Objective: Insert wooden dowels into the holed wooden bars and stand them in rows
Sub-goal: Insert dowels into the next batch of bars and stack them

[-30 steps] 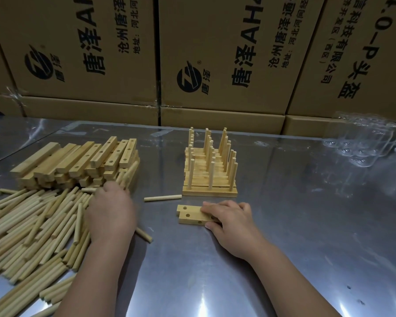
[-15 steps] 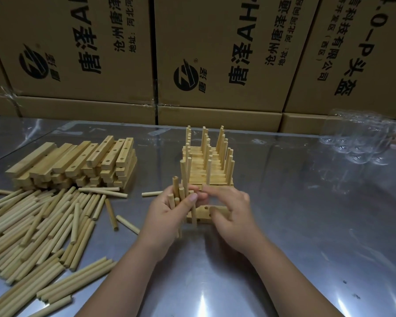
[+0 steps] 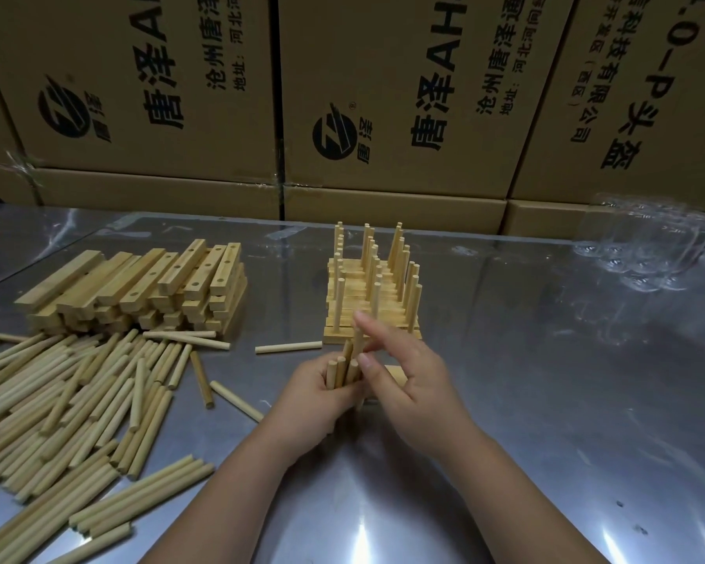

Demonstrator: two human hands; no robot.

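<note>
My left hand [image 3: 316, 394] grips a small bundle of wooden dowels [image 3: 340, 370] held upright at the table's middle. My right hand [image 3: 403, 376] pinches one dowel [image 3: 358, 339] of that bundle between thumb and forefinger, its other fingers spread. Behind my right hand lies a holed wooden bar [image 3: 395, 376], mostly hidden. Just beyond stand the finished bars with dowels [image 3: 373, 295], packed in rows. A stack of holed bars [image 3: 139, 291] sits at the left, and a heap of loose dowels [image 3: 66, 405] spreads in front of it.
One dowel [image 3: 288, 347] lies alone left of the finished rows. Cardboard boxes [image 3: 383, 99] wall off the back of the steel table [image 3: 546, 400]. Clear plastic packaging [image 3: 644, 250] sits at the back right.
My left hand left the dowel heap and came to the middle with a bundle of dowels. My right hand let go of the bar and now pinches one dowel of the bundle.
</note>
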